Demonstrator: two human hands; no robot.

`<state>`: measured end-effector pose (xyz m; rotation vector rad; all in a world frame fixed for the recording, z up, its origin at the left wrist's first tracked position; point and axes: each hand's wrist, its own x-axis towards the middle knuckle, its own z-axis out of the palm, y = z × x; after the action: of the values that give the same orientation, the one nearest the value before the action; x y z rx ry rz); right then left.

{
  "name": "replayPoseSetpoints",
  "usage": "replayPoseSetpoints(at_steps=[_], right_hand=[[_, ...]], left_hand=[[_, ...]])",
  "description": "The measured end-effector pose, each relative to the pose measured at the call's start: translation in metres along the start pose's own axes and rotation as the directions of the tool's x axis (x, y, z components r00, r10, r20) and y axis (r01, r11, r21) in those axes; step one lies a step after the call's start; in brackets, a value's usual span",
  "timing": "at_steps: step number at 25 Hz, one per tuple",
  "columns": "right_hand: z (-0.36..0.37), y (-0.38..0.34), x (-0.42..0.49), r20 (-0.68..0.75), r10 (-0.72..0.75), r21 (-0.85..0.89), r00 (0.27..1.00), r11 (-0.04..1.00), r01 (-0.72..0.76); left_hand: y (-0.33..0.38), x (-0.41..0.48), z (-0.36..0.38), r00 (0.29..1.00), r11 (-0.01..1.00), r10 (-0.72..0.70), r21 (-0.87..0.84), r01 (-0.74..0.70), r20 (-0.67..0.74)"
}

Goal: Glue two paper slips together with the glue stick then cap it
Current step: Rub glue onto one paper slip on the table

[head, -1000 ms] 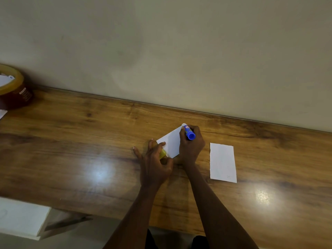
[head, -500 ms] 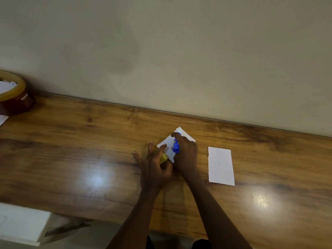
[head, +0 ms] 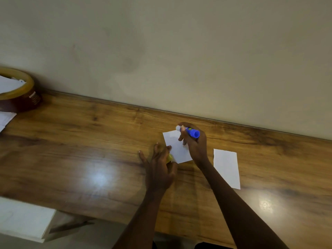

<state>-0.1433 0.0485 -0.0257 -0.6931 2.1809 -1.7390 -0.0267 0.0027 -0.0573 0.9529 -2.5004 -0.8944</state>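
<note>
Gluing one slip, lots of bare desk around.

From my head: two paper slips; my left hand (head: 159,169) presses the near slip (head: 177,147) flat, fingers spread, yellow cap (head: 169,157) underneath. My right hand (head: 195,142) pinches the one glue stick (head: 190,132), now at that slip's far edge. The second slip (head: 226,168) lies right of it.

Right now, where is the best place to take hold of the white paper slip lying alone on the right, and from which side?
Take the flat white paper slip by its near right corner, which is free, coming from the wooden table's front edge. It lies flat, so slide a fingertip under first.
</note>
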Motion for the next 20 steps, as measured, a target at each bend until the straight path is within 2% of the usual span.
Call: replayPoseSetpoints(at_steps=[2,4,13,20], right_hand=[[0.014,0.001,0.001,-0.145,0.158,0.191,0.977,0.973,-0.129],[0.024,0.002,0.002,-0.158,0.186,0.230,0.970,0.962,-0.147],[0.037,0.016,0.001,-0.116,0.040,-0.037,0.992,0.998,-0.045],[0.040,0.023,0.000,-0.364,0.036,-0.095,0.931,0.993,-0.076]], left_hand=[[0.000,0.000,0.000,1.000,1.000,-0.006,0.009,0.006,0.000],[0.000,0.001,-0.001,1.000,1.000,0.000,0.011,0.000,0.001],[0.001,0.001,-0.002,1.000,1.000,0.019,0.018,-0.019,-0.006],[-0.001,0.001,0.000,1.000,1.000,0.009,0.020,-0.009,-0.007]])
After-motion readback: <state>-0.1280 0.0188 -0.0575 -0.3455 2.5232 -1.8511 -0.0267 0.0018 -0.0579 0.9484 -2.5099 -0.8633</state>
